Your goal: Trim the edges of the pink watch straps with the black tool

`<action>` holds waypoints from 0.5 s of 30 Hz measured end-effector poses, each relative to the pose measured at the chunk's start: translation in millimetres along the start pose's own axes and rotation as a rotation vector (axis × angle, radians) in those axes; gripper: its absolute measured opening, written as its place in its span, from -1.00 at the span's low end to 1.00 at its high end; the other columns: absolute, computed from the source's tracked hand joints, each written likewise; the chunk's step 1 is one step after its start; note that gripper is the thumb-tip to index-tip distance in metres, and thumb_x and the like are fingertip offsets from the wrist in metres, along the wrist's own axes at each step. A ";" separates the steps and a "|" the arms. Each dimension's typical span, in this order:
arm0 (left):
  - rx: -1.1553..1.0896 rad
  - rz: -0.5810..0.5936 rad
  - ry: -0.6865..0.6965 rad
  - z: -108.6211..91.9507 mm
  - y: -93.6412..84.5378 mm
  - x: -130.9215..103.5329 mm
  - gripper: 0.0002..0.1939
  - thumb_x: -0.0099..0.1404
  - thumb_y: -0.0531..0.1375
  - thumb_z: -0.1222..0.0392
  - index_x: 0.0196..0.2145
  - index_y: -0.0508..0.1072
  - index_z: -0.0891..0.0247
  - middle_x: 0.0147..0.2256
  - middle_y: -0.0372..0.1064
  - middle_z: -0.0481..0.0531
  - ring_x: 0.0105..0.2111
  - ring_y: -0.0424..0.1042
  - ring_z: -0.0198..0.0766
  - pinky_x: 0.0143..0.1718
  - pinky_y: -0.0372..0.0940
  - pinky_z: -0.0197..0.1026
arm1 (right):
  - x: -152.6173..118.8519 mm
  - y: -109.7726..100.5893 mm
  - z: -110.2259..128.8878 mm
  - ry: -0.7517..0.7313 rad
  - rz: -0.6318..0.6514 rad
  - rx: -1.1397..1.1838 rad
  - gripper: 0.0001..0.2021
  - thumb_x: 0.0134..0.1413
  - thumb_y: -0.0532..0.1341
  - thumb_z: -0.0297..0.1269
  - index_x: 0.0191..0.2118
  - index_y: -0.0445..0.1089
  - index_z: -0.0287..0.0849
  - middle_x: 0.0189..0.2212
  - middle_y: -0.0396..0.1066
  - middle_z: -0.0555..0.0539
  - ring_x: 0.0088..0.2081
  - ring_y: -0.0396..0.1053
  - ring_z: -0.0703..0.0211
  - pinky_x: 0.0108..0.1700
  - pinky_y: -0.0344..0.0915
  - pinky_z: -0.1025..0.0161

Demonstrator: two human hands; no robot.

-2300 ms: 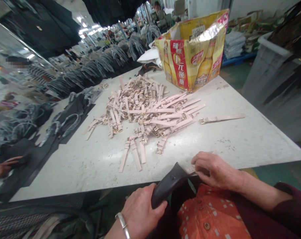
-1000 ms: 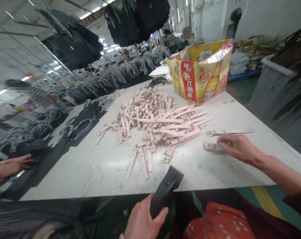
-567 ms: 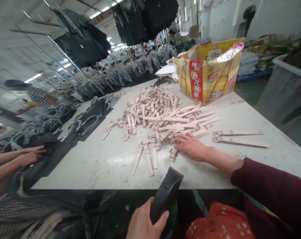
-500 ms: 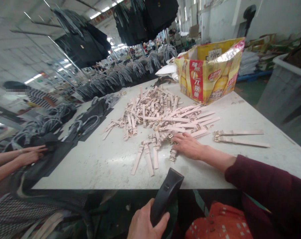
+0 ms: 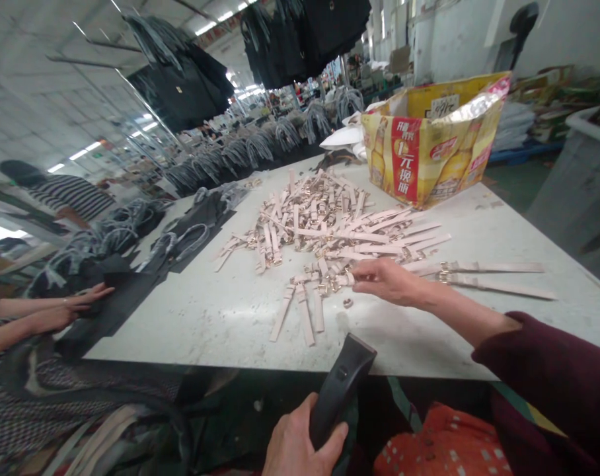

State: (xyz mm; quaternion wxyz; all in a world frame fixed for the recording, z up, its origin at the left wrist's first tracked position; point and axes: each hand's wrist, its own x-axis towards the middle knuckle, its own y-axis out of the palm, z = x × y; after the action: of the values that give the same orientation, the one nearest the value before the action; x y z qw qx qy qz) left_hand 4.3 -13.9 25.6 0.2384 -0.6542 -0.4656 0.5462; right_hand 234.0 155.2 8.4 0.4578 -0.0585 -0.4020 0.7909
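Note:
My left hand (image 5: 302, 436) is wrapped round a black hand-held tool (image 5: 343, 380) shaped like a hair clipper, held below the table's front edge. Over the table, my right hand (image 5: 386, 281) pinches a pale pink buckle strap (image 5: 347, 279) at the near side of a heap. That heap of pink straps (image 5: 324, 211) with gold-coloured buckles spreads across the table middle. Several straps (image 5: 302, 307) lie fanned out in front of it. A small loose piece (image 5: 348, 303) rests just below my right hand. Two straps (image 5: 498, 268) lie side by side to the right.
A yellow beer carton (image 5: 429, 158) stands open at the far right of the white table (image 5: 221, 330). At left, a co-worker's hands (image 5: 76, 307) rest on black bag pieces (image 5: 124, 297). Black bags (image 5: 181, 86) hang behind. A grey bin (image 5: 572, 178) stands beyond the right edge.
My right hand has closed into a pinch on a strap and lifted slightly. The small loose piece now shows beneath it. The view has shifted a little; my left hand keeps the black tool.

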 end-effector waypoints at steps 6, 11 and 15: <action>0.006 0.022 0.008 -4.5 -1.9 -1.9 -0.76 0.14 0.09 0.06 -0.31 0.42 0.24 -0.41 0.47 0.02 -0.36 0.45 -0.24 -0.32 0.22 -0.32 | -69.1 10.5 -3.6 0.125 0.128 -0.188 -0.83 0.05 0.14 -0.35 -0.51 0.39 -0.19 -0.48 0.29 -0.04 -0.43 0.24 0.24 -0.38 0.11 0.31; 0.043 0.017 0.037 -9.7 2.0 5.1 -0.77 0.12 0.12 0.04 -0.33 0.43 0.20 -0.40 0.48 -0.01 -0.33 0.46 -0.22 -0.30 0.21 -0.30 | -111.8 40.6 -17.3 0.150 -0.051 -0.140 -0.84 0.08 0.17 -0.26 -0.22 0.42 -0.15 -0.38 0.35 -0.10 -0.26 0.26 0.12 -0.24 0.19 0.22; 0.026 0.021 0.093 -9.3 3.7 13.3 -0.75 0.15 0.10 0.01 -0.29 0.42 0.18 -0.39 0.48 -0.02 -0.35 0.46 -0.24 -0.33 0.21 -0.31 | -116.4 49.2 -21.0 0.159 -0.151 -0.081 -0.86 0.04 0.21 -0.30 -0.25 0.42 -0.18 -0.40 0.36 -0.09 -0.29 0.25 0.13 -0.25 0.21 0.21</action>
State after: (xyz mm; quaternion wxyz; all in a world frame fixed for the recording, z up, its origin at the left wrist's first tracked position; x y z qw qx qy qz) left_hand 13.9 -2.2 18.7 0.2624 -0.6805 -0.4402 0.5238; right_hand 277.2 64.9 -71.7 0.5436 -0.1089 -0.3994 0.7301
